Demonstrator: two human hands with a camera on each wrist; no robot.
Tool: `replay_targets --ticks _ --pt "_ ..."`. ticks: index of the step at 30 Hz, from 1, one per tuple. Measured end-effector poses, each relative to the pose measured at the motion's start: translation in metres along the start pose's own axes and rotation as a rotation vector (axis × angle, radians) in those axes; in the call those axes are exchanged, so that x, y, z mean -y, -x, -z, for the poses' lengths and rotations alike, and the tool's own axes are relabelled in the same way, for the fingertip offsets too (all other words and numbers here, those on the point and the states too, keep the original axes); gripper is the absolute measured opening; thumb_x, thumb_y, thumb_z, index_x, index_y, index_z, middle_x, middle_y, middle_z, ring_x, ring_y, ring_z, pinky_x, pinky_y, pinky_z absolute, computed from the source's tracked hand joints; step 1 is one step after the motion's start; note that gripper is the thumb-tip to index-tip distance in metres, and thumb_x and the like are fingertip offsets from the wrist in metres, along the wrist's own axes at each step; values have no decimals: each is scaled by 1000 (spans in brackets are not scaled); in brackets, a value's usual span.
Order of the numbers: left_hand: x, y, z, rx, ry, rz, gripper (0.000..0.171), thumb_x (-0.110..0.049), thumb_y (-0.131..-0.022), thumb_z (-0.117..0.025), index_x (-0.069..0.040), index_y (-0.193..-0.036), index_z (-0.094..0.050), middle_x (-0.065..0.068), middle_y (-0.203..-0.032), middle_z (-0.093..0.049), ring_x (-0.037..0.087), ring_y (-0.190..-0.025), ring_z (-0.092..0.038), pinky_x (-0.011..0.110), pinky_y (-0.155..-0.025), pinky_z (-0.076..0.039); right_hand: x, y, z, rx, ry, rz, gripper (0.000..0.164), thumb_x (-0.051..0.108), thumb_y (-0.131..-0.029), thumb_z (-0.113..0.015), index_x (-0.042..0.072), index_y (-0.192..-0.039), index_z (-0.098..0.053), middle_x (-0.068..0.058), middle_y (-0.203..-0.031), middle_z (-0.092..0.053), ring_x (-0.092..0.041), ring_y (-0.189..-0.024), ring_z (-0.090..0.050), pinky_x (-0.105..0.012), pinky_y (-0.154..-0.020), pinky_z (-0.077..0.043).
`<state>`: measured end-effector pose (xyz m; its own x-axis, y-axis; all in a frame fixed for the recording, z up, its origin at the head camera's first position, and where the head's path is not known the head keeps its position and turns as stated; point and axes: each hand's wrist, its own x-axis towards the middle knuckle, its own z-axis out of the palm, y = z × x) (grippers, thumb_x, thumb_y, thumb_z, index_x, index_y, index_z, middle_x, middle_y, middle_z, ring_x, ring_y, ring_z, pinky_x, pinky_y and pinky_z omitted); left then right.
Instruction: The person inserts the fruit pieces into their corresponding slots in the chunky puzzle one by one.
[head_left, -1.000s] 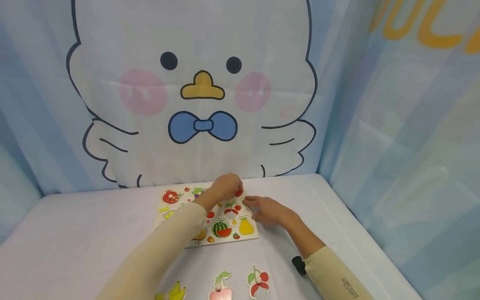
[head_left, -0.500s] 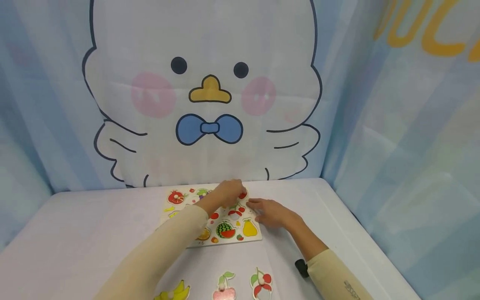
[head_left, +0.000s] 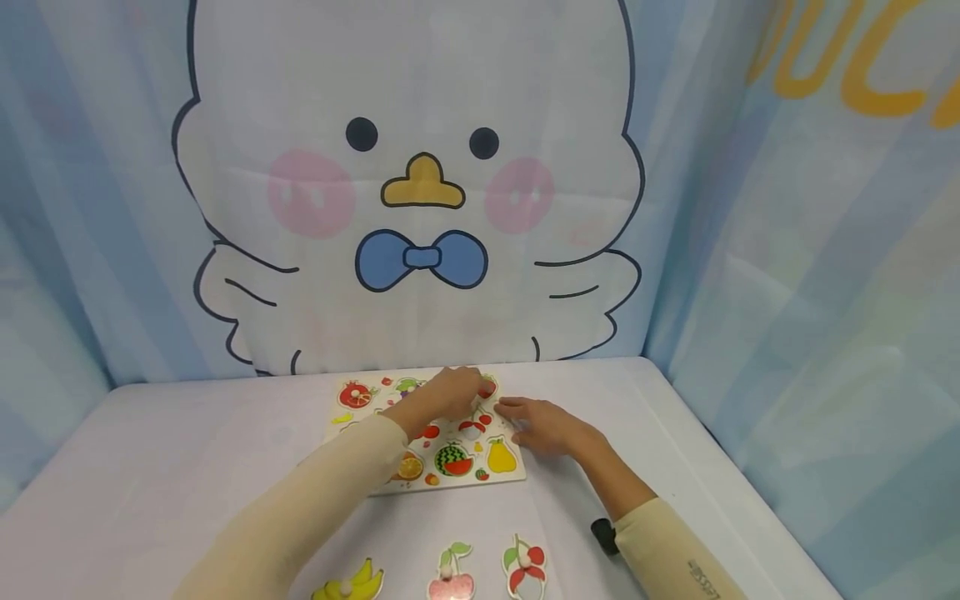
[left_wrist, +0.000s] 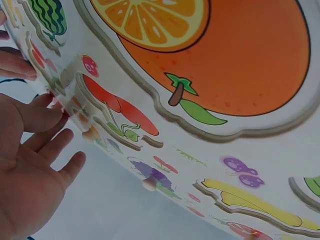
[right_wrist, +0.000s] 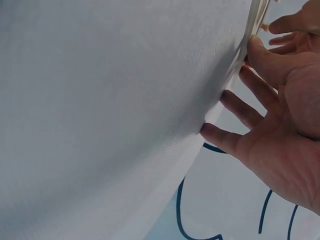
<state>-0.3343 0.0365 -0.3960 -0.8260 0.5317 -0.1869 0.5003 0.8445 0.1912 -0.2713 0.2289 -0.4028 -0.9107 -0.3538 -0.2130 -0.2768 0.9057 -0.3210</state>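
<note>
A white fruit puzzle board [head_left: 430, 462] lies toward the back of the table. My left hand [head_left: 448, 393] reaches across it to the far right corner, where thumb and forefinger pinch a red fruit puzzle piece [head_left: 490, 385]. In the left wrist view, the left hand [left_wrist: 30, 165] covers most of that piece, so its kind is hard to tell. At the board's right edge rests my right hand [head_left: 547, 425], fingers extended. The right wrist view has the right hand's fingertips [right_wrist: 212, 131] on the white tabletop, with the thumb against the board's edge [right_wrist: 252, 30].
Nearer me lie a banana piece [head_left: 348, 586], a pink cherry piece [head_left: 452, 586] and a red berry piece with green leaves [head_left: 527, 575], each with a knob. A small black object [head_left: 603, 536] is beside the right sleeve. A cartoon curtain [head_left: 420, 325] hangs behind the table.
The head view has shifted slightly, so everything sits a little further right and lower. Left fingers stay at the red piece; the right hand stays at the board's edge.
</note>
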Motion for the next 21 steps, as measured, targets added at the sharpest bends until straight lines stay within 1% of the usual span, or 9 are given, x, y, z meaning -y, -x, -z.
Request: replay_targets --ticks 5,10,13,16,19,21 --pt "-1 6 3 0 -35 -26 54 -14 -98 -73 -27 -149 -59 5 -145 -60 26 -122 -59 47 -115 -46 -1 1 0 2 -3 7 59 19 -100 -70 22 -155 -51 -2 -166 -41 -35 -152 -40 -56 -122 -35" --pt "-1 19 4 -39 -45 -62 59 -10 -94 -76 -27 -148 -60 5 -149 -58 29 -130 -58 49 -116 -45 0 1 1 8 9 3 58 18 -100 -70 22 -155 -51 -2 -166 -42 -36 -151 -40 -57 -121 -36" --pt "1 27 3 -65 -46 -91 56 -7 -94 -75 -28 -144 -63 4 -148 -59 28 -133 -56 50 -118 -42 2 2 2 6 8 -6 58 19 -100 -70 22 -155 -51 -2 -166 -42 -35 -152 -40 -57 -121 -36" --pt "4 38 1 -81 -54 -124 49 -7 -95 -72 -27 -140 -67 4 -145 -61 27 -135 -55 52 -120 -39 2 2 2 0 8 -8 58 18 -100 -70 21 -155 -51 -2 -166 -42 -35 -152 -40 -57 -121 -36" --pt "7 51 0 -90 -50 -145 43 -8 -98 -69 -26 -137 -69 4 -143 -63 27 -135 -56 52 -118 -40 1 1 1 -4 6 -5 58 18 -99 -70 21 -155 -52 -2 -165 -42 -35 -152 -39 -57 -121 -36" --pt "9 59 -2 -103 -43 -162 40 -9 -98 -70 -25 -135 -71 3 -142 -64 26 -135 -57 53 -118 -41 2 0 0 -3 1 -3 58 18 -100 -70 21 -155 -52 -1 -166 -42 -35 -152 -39 -57 -121 -35"
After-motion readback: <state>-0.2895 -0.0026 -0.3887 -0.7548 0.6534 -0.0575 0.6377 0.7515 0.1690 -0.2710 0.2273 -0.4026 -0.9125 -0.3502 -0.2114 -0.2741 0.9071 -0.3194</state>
